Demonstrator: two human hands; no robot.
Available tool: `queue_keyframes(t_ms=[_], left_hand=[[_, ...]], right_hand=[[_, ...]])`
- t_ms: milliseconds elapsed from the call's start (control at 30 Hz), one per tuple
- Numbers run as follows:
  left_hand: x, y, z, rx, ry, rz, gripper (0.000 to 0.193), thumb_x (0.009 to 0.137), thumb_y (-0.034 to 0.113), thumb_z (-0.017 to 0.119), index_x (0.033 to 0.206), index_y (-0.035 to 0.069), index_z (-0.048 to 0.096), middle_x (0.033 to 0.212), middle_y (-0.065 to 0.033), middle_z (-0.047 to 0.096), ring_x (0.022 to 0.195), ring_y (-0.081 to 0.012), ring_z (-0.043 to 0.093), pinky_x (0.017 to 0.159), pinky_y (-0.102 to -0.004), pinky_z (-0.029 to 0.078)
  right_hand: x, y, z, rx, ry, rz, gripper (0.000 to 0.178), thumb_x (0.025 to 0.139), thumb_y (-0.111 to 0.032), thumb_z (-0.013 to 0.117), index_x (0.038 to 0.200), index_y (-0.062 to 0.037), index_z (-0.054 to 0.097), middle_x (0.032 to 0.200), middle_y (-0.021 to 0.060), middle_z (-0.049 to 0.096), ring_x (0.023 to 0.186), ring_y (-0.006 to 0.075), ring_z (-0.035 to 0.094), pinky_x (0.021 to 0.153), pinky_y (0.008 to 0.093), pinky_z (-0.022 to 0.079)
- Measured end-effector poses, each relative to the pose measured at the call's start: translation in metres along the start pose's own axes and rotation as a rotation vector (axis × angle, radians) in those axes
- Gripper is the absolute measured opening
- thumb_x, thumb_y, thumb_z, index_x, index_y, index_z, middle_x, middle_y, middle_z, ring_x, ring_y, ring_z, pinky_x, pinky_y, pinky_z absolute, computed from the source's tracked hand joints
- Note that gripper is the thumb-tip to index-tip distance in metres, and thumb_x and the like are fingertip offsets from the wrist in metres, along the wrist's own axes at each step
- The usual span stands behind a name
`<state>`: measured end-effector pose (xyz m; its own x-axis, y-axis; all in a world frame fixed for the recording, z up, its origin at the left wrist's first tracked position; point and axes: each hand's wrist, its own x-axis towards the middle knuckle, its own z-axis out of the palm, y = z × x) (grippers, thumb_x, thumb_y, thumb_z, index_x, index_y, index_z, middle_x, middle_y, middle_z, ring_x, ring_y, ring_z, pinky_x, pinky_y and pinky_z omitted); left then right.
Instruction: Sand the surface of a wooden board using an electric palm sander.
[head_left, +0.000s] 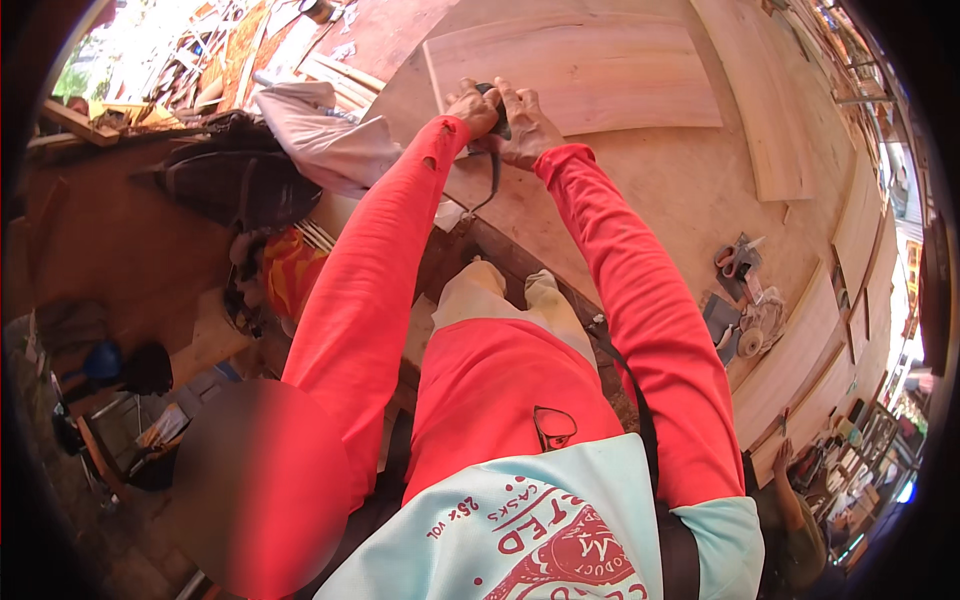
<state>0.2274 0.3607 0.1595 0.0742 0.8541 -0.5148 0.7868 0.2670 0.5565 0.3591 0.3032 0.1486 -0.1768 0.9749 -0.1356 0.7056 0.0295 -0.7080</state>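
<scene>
A wide, pale wooden board [590, 70] lies on a plywood work surface [640, 215]. At the board's near left corner, my two hands are close together on a small black corded power tool [497, 98]. My left hand [472, 110] is wrapped around its left side. My right hand [527, 128] grips it from the right, fingers bent over the top. The hands cover most of the tool, so its exact kind and its underside are hidden. Its dark cord [494, 182] hangs down toward the near edge of the surface.
Another long board [755, 100] lies to the right. Scissors [725, 258] and a tape roll [750, 342] are at the right, near more planks [800, 335]. A pale cloth [325, 140] hangs left of my arms. Scrap wood [225, 60] is piled far left. Another person's arm [790, 490] shows lower right.
</scene>
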Motion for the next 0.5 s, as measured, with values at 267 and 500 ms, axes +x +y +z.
queue_keyframes(t_ms=[267, 500], left_hand=[[0.003, -0.044, -0.007, -0.142, -0.022, 0.169, 0.047, 0.097, 0.033, 0.05, 0.136, 0.007, 0.047, 0.134, -0.0356, 0.048, 0.125, -0.0483, 0.05, 0.105, -0.0495, 0.043], [-0.098, -0.112, -0.046, -0.269, 0.271, 0.525, 0.037, 0.095, 0.017, 0.06, 0.128, 0.001, 0.052, 0.115, -0.0229, 0.057, 0.096, -0.0365, 0.062, 0.086, -0.0418, 0.051]], right_hand=[[0.022, -0.032, 0.035, -0.085, -0.047, 0.147, 0.098, 0.067, -0.042, 0.086, 0.145, -0.0178, 0.032, 0.136, 0.0325, 0.037, 0.112, 0.0494, 0.061, 0.093, 0.0478, 0.055], [0.025, -0.067, 0.042, -0.257, -0.045, 0.265, 0.079, 0.072, -0.043, 0.078, 0.137, -0.0203, 0.038, 0.13, 0.0287, 0.042, 0.104, 0.0471, 0.065, 0.086, 0.0474, 0.058]])
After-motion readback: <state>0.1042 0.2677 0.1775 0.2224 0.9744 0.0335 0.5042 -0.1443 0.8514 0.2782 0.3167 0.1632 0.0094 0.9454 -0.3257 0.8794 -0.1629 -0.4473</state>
